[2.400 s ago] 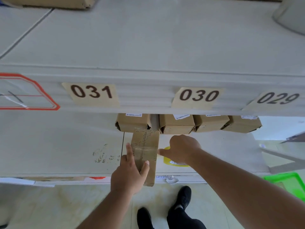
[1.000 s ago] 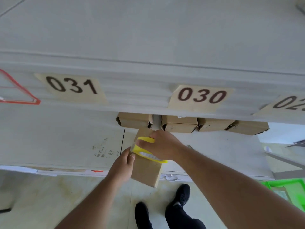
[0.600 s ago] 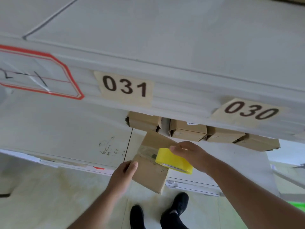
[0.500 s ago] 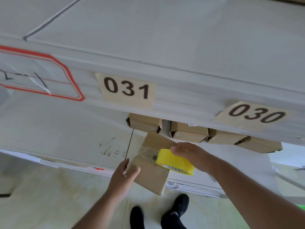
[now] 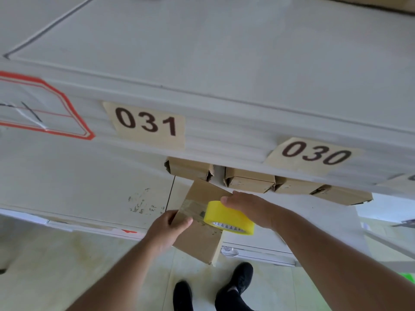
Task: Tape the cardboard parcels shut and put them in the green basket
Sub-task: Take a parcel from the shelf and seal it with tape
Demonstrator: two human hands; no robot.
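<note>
A long brown cardboard parcel point(image 5: 198, 240) lies on the lower white shelf and overhangs its front edge. My left hand point(image 5: 165, 228) presses on the parcel's left side, thumb on a clear strip of tape point(image 5: 190, 208) that crosses the box. My right hand point(image 5: 249, 208) grips a yellow tape roll point(image 5: 228, 217) standing on the parcel's right side, with the strip running from it. Several more parcels point(image 5: 249, 182) stand in a row at the back of the shelf. A sliver of the green basket point(image 5: 408, 277) shows at the right edge.
An upper white shelf point(image 5: 202, 70) with labels 031 point(image 5: 146, 123) and 030 point(image 5: 314, 154) juts out over the work spot. My black shoes point(image 5: 233, 279) stand on the pale floor below. A red-outlined sticker point(image 5: 42, 108) sits at the left.
My right hand picked up the yellow roll and brought it onto the parcel. It has drawn the roll to the right, stretching tape across the box. My left hand shifted to pin the tape's end.
</note>
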